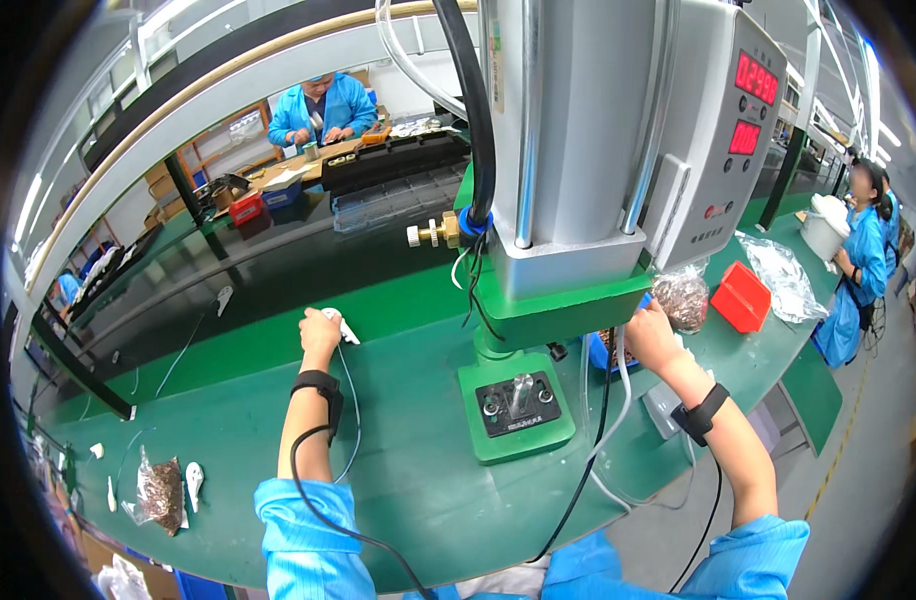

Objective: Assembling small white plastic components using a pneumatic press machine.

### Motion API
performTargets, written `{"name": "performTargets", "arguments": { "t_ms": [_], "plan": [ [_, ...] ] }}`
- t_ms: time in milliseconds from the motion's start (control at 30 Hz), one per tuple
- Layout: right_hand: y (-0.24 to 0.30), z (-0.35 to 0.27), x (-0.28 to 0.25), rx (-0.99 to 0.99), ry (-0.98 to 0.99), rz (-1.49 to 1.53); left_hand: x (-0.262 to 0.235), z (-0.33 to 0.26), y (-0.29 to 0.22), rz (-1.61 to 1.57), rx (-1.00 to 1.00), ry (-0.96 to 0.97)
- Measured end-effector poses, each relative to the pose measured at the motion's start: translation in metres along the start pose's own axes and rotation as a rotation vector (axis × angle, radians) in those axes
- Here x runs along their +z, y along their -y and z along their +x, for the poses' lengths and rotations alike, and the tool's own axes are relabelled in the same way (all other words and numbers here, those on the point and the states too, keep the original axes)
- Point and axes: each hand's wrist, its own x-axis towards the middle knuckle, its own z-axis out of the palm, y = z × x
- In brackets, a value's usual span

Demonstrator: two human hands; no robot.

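Note:
My left hand (319, 332) is closed around a white plastic piece (342, 327) with a thin pale cable (356, 410) trailing from it, left of a green press. My right hand (652, 338) is at the edge of a blue bin (600, 352) of small brownish parts, right of the press; its fingers curl downward, and what they pinch is hidden. Between my hands stands the press base (518, 450), carrying a black fixture plate (518, 403) with a clear upright piece on it. Above it is the grey press cylinder (583, 120). Both wrists wear black straps.
A control box (718, 130) with red displays flanks the cylinder. At right lie a bag of small parts (682, 298), a red bin (742, 297) and clear plastic. Another parts bag (162, 495) and white pieces (194, 484) lie at left. Cables cross the front edge. Co-workers in blue work beyond.

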Motion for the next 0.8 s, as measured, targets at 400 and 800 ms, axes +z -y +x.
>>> {"name": "performTargets", "arguments": {
  "t_ms": [400,800],
  "plan": [
    [0.014,0.014,-0.008,0.074,0.072,0.073,-0.002,-0.035,-0.041,-0.34,0.846,-0.035],
    [0.002,0.003,-0.013,0.136,0.344,0.208,-0.041,-0.177,-0.072,-0.003,1.092,0.426]
  ]
}}
